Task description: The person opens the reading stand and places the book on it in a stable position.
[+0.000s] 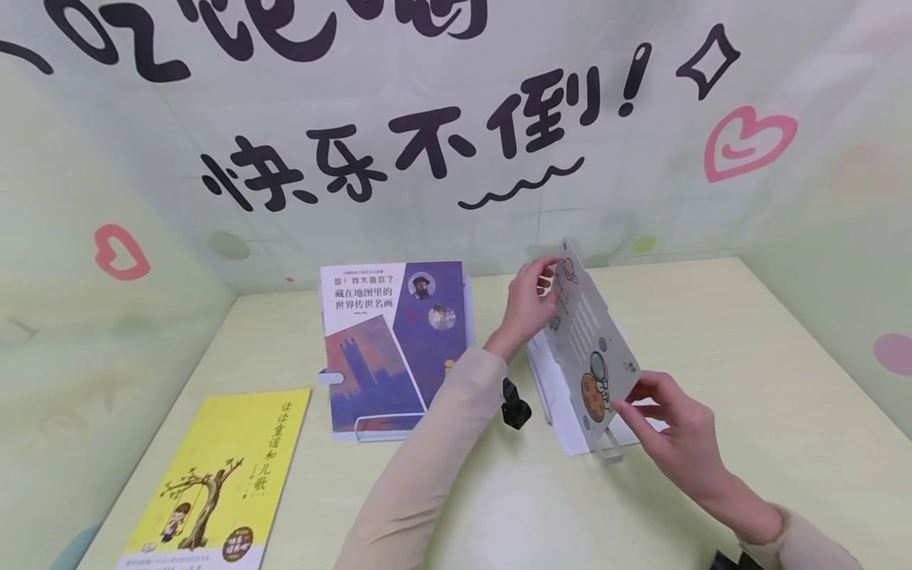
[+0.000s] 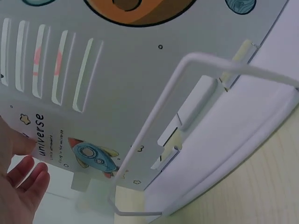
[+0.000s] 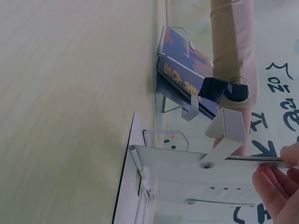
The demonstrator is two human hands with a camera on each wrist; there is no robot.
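Observation:
A light grey folding book stand [image 1: 583, 317], printed with planets and a rocket, has its slotted panel raised at a steep tilt above its white base plate [image 1: 547, 380]. With thumb and fingers, my left hand [image 1: 526, 305] pinches the panel's upper edge. At the panel's lower right edge, my right hand [image 1: 680, 435] pinches it between thumb and fingers. A white wire page holder [image 2: 161, 105] juts from the panel's bottom edge. In the right wrist view, the panel's plain back shows, with a white side clip [image 3: 229, 133] near my right fingertips [image 3: 271, 186].
To the left, a second stand props up a blue and white book [image 1: 388, 340], held by a wire [image 1: 385, 417] in front. A yellow book [image 1: 221, 475] lies flat at the table's left front. Behind the table [image 1: 684, 317] rises a printed wall [image 1: 342, 87].

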